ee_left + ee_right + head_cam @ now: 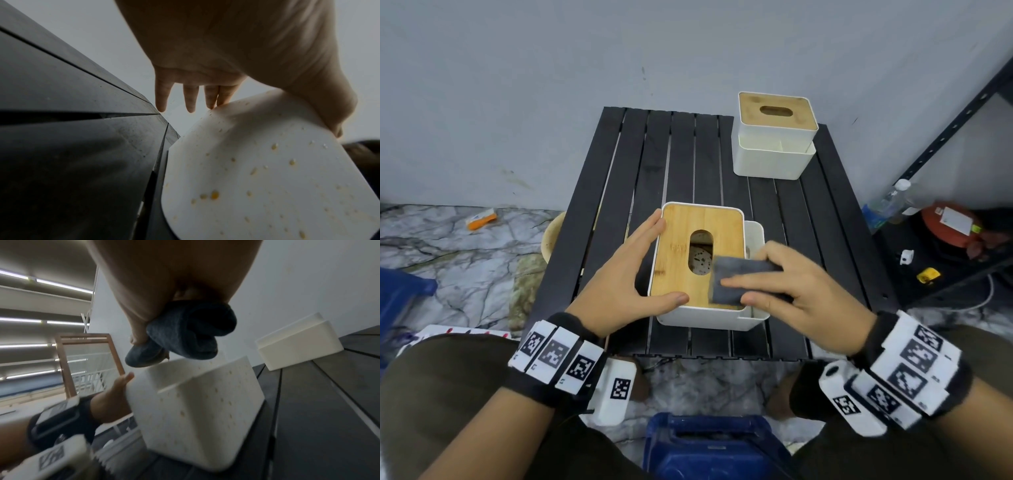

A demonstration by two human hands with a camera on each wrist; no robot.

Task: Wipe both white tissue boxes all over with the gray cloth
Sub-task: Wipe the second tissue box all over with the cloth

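The left hand [628, 274] is bracing the near tissue box [705, 317] on the counter [688, 161], fingers straight against its side, so the right hand [801, 291], pinching the gray cloth [736, 281], is rubbing its lid; the far tissue box [774, 161] is waiting.

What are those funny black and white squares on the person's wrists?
Both hands are bare. Each wrist wears a black band carrying white rectangular blocks printed with black square codes. A bigger white box with another code hangs from the left band, and a similar one from the right.
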